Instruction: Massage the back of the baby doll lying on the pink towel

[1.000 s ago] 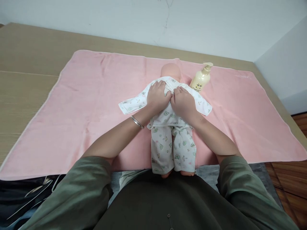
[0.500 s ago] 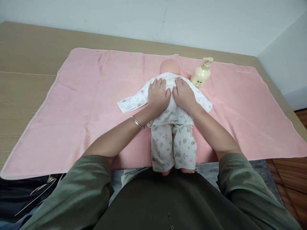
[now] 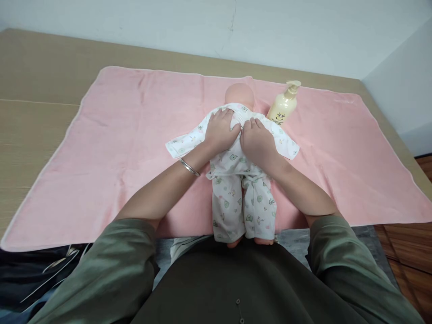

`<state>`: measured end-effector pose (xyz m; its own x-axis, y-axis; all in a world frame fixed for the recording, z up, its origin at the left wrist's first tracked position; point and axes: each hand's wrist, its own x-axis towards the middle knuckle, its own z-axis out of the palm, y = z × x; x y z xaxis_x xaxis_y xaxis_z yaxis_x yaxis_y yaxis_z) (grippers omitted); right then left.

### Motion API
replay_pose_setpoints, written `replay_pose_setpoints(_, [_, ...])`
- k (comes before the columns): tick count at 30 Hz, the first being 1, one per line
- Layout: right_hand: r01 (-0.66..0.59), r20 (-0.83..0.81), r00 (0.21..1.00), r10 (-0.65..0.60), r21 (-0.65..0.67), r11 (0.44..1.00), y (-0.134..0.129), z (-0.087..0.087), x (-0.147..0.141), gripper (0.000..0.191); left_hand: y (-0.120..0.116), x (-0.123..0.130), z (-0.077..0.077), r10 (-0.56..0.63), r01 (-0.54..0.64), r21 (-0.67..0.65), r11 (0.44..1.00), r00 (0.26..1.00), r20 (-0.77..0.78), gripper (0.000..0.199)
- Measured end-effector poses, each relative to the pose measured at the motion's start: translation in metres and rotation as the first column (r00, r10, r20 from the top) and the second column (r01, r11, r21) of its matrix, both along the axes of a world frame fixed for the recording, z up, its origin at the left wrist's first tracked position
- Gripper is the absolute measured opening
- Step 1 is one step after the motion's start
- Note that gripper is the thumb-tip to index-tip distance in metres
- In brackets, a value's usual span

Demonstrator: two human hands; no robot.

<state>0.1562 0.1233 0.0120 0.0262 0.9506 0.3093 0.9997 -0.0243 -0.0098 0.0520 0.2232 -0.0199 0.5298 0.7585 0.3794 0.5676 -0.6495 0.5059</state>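
A baby doll point(image 3: 241, 155) in white printed pyjamas lies face down, its bald head point(image 3: 239, 95) pointing away from me and its arms spread out. My left hand point(image 3: 222, 130), with a silver bangle at the wrist, rests flat on the upper left of its back, thumb toward the middle. On the right side of the back lies my right hand point(image 3: 259, 140), a little lower, its fingers slightly bent against the shirt. Between the hands the shirt cloth is wrinkled. A cream pump bottle point(image 3: 283, 107) stands just beyond the doll's right sleeve.
Under the doll spreads a pink blanket point(image 3: 145, 117) on a wooden table point(image 3: 43, 81). Behind it rises a white wall point(image 3: 168, 27). The doll's feet reach the near edge, close to my body. A dark item point(image 3: 33, 279) shows at lower left.
My right hand has slid down the doll's back toward me, and its fingers bend more. My left hand has shifted slightly up and left. Creases have formed in the shirt between them.
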Motion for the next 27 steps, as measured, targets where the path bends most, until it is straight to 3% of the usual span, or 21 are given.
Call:
replay_pose_setpoints(10, [-0.055,-0.133,0.99,0.052,-0.019,0.998,0.028,0.001,0.035,0.047,-0.035,0.007,-0.003,0.038,-0.039,0.135,0.99,0.999,0.015,0.051])
replay_pose_setpoints(21, [-0.019,-0.055,0.998,0.021,0.038,0.999,0.006,-0.002,0.005,0.042,-0.001,0.002,0.003,-0.041,0.04,0.056,0.998,0.999,0.008,0.047])
replay_pose_setpoints(27, [-0.065,-0.168,0.984,0.059,-0.032,0.997,0.027,-0.002,0.029,0.053,-0.027,0.008,-0.002,0.053,-0.052,0.122,0.991,0.999,-0.002,0.052])
